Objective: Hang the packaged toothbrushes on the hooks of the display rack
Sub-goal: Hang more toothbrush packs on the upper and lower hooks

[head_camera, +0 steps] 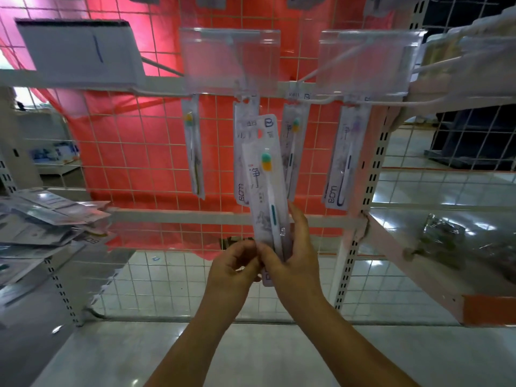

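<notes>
Together the left hand and right hand pinch the bottom of an upright white packaged toothbrush before the white wire-grid display rack.

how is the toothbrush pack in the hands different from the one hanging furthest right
The held pack is gripped at its lower end by both the left hand and the right hand, off any hook; the far-right pack hangs from a hook. The held pack's brush has a teal-and-yellow head and teal handle; the far-right pack's looks purple and dark. Both are long, pale printed packs.
</notes>
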A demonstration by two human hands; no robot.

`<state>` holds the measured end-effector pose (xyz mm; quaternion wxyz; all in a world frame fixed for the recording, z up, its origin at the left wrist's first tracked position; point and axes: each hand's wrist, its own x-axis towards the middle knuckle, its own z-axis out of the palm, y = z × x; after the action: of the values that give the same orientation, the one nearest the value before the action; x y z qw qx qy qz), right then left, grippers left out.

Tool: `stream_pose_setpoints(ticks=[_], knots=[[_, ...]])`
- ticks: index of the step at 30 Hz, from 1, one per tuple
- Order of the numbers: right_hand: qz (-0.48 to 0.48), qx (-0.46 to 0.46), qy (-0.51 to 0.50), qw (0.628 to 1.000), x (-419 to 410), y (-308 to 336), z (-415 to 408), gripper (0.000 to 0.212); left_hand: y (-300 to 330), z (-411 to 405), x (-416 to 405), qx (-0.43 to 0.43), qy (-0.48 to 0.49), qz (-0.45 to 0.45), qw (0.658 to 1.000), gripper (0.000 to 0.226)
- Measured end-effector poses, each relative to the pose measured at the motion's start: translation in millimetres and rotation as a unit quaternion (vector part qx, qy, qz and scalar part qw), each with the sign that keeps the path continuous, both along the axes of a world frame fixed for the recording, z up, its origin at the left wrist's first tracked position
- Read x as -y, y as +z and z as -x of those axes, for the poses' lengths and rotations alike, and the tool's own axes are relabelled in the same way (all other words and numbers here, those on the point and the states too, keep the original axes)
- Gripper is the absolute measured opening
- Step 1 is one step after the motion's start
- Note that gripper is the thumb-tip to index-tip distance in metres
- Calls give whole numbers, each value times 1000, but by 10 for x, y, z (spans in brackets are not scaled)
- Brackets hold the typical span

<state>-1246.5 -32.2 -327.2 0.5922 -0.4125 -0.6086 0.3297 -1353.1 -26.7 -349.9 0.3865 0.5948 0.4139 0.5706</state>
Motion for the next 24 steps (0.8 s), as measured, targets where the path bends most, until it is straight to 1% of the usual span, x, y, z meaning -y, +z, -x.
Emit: stream_pose_setpoints(ticks=[1, 2, 3, 4, 5, 6, 10, 12, 16, 20, 24], knots=[[-5, -11, -9, 1000, 3, -19, -24, 68, -7, 32, -11, -110, 37, -34, 993, 13], [-9, -19, -23, 999, 1, -41, -52, 66, 2, 61, -10, -232, 66, -58, 969, 6], [-12, -28, -40, 999, -5, -61, -86, 65, 13, 80, -9, -343, 89, -76, 932, 7], [-13, -37, -55, 998, -15, -76, -122, 63, 24, 97, -13, -425, 105, -81, 895, 13], [-12, -49, -68, 996, -27, -79, -154, 61, 43, 109, -16, -473, 115, -78, 870, 18], [-11, -58, -81, 995, -48, -81, -188, 61, 65, 116, -20, -498, 123, -69, 856, 22], [-31, -84, -124, 988, -160, -9, -303, 62, 102, 145, -46, -531, 128, -44, 836, 26], [-49, -84, -126, 987, -180, 72, -319, 68, 83, 170, -68, -548, 133, -33, 825, 27], [-88, -15, -95, 991, -169, 145, -235, 74, 17, 217, -105, -587, 148, 4, 796, 30], [-106, 49, -130, 985, -332, 82, -270, 78, -72, 275, -136, -584, 151, 14, 797, 29], [-37, 93, -146, 984, -602, 216, -380, 77, -156, 300, -166, -573, 148, 22, 806, 29]])
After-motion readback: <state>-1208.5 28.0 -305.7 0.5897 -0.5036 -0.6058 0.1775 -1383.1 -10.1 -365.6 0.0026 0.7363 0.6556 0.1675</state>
